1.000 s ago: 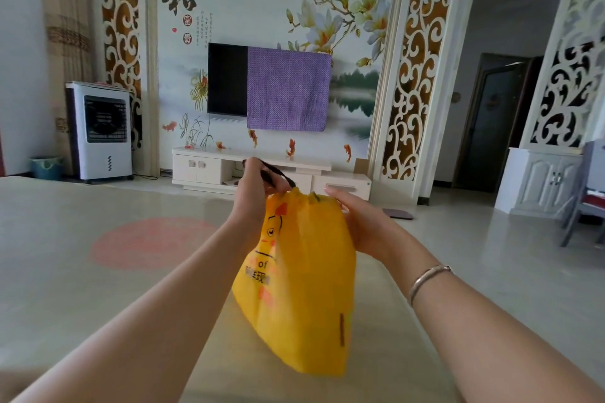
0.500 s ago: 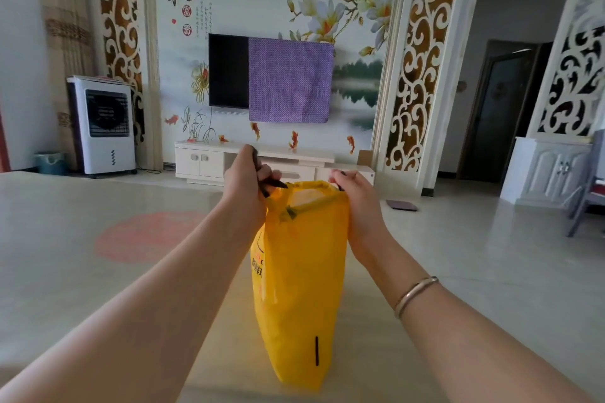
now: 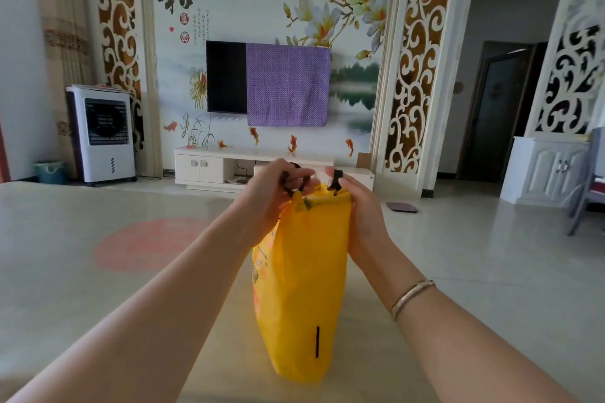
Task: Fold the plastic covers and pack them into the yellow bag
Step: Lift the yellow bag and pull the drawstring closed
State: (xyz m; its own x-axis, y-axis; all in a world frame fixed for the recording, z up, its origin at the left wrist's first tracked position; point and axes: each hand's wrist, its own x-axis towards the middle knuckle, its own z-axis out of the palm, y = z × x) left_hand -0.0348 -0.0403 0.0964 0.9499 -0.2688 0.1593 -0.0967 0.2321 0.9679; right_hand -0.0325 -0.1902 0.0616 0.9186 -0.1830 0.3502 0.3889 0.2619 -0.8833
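Holding the yellow bag (image 3: pixel 302 275) upright in front of us, we have our left hand (image 3: pixel 268 196) curled round the dark handle loops (image 3: pixel 296 181) at the bag's near-left top edge, and our right hand (image 3: pixel 358 213) against the right side of the mouth, its grip pinching the other dark strap (image 3: pixel 336 178) between thumb and fingers. The bag's base looks to rest on the pale counter (image 3: pixel 98 271) that stretches ahead of us, though we cannot tell whether it bears its full weight there or hangs partly from our hands.

As for progress, we judge the task close to its end. The bag stands plump and full-bodied, its mouth gathered narrow between our hands, which suggests something is already packed inside; the contents themselves are hidden by the opaque yellow wall. No plastic covers lie in sight on the counter or anywhere else, folded or unfolded. What seems left, at most, is drawing the handles together and setting the bag down. Whether every cover went in, we cannot confirm from here.
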